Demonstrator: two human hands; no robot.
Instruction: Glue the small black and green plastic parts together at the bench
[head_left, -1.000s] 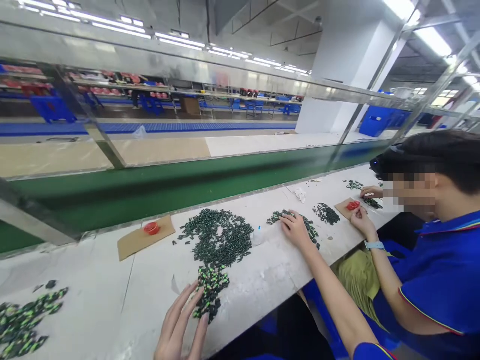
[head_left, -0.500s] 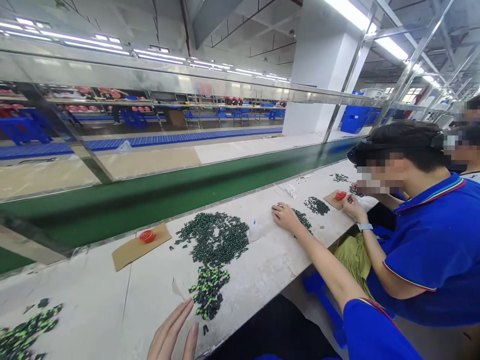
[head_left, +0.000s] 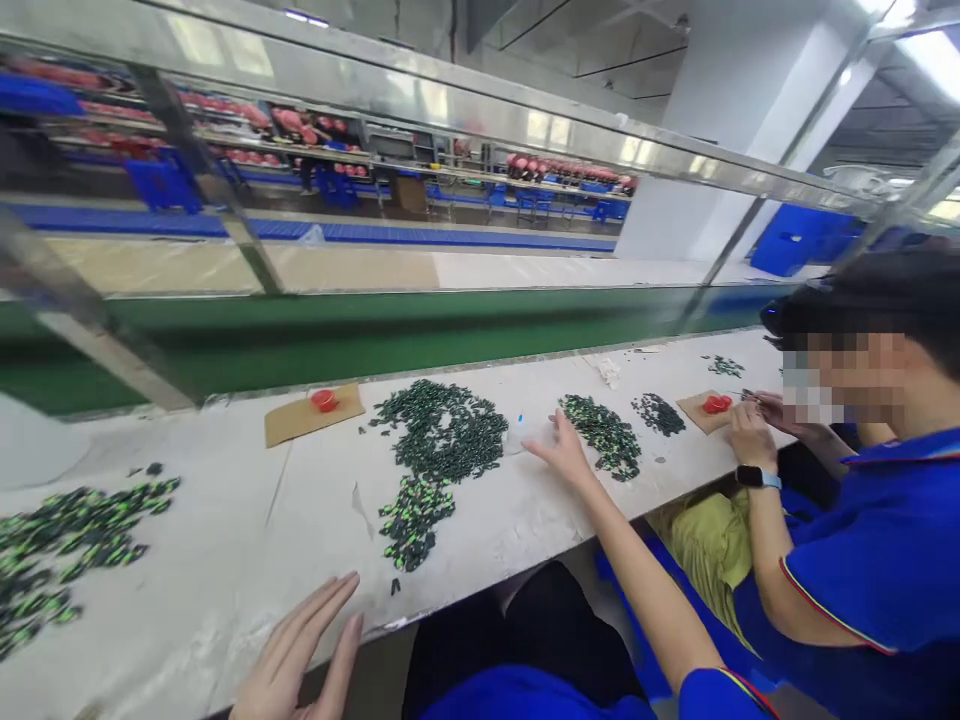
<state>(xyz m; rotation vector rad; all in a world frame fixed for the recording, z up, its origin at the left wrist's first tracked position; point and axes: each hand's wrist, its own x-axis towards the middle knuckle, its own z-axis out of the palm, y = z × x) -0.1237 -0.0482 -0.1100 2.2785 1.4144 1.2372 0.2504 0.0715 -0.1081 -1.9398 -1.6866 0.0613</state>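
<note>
My left hand (head_left: 304, 645) hovers at the table's front edge, fingers stretched out and thumb apart, holding nothing. Just beyond it lies a heap of small black pieces with bright green spots (head_left: 415, 520). My right hand (head_left: 564, 455) is over the table with fingers spread, close to a small translucent bottle with a blue tip (head_left: 519, 432); I cannot tell whether they touch. Left of the bottle spreads a large pile of small dark green pieces (head_left: 450, 440). Another pile of dark green pieces (head_left: 609, 440) lies right of my right hand.
A red cup (head_left: 324, 401) sits on a cardboard strip (head_left: 289, 427). More black-and-green pieces (head_left: 97, 525) cover the table's left. A co-worker in a blue shirt (head_left: 885, 560) sits at the right, hands near red items (head_left: 716, 404) on cardboard. Metal posts (head_left: 251, 245) stand behind.
My right hand has moved off the dark green pile toward the small bottle, its fingers spreading. My left hand stays open. The view has turned and tilted down.
</note>
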